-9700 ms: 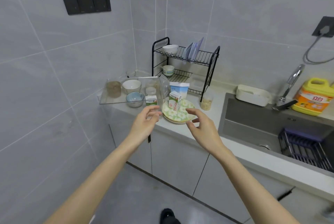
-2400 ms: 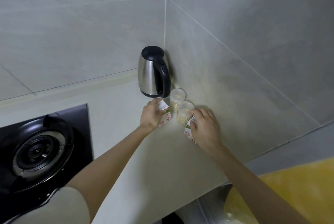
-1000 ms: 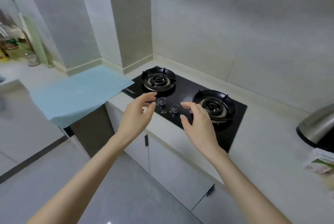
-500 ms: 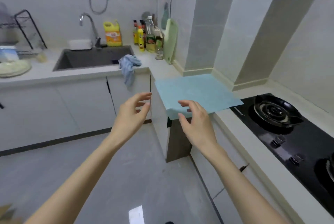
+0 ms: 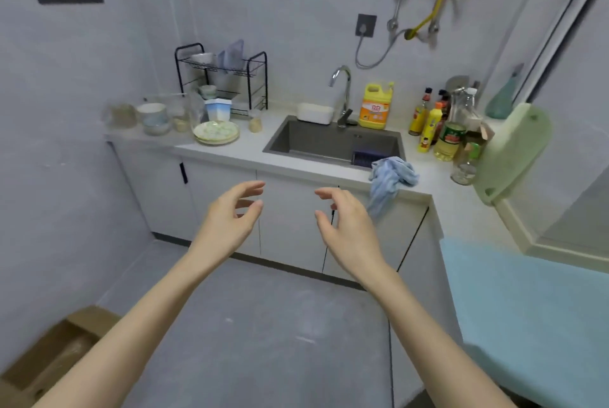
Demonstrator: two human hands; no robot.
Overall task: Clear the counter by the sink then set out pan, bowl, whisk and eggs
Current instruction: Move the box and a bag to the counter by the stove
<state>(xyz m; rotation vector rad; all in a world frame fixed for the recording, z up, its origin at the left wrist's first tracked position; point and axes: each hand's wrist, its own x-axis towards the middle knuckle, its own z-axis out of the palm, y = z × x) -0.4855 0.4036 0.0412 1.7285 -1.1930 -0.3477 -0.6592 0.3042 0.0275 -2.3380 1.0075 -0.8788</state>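
Pale and smooth, the counter [image 5: 253,152] has the sink [image 5: 379,140] sunk into it. Left of the sink it is crowded, so I think things could get knocked when one is pulled out from among the rest. The sink is a deep grey box with hard, flat walls. A dish that slips in there could chip.

Behind the clutter, left of the sink, stands a black wire rack [image 5: 256,78]. It is thin and open, with a few dishes in it. It looks light, and a bump might rock it.

A soft, crumpled blue rag [image 5: 390,177] lies at the sink's front right corner. A good part of it dangles over the counter edge, so a passing arm could drag it to the floor [image 5: 263,325].

Left of the sink sits a stack of round plates [image 5: 216,132], shiny with green spots. They look slick, and lifted carelessly they might slide apart. Farther left are two round bowls [image 5: 152,110], close together beside see-through cups [image 5: 179,111]. The task wants a bowl, so one should stay near. I see no pan, whisk or eggs.

In front of the cupboards [image 5: 290,219] below the sink float the left hand [image 5: 230,216] and the right hand [image 5: 346,219]. Their fingers are loosely bent, holding nothing.

Smallest is a little clear jar [image 5: 254,123] of something pale, between the plates and the sink. It is narrow, so it may tip easily.
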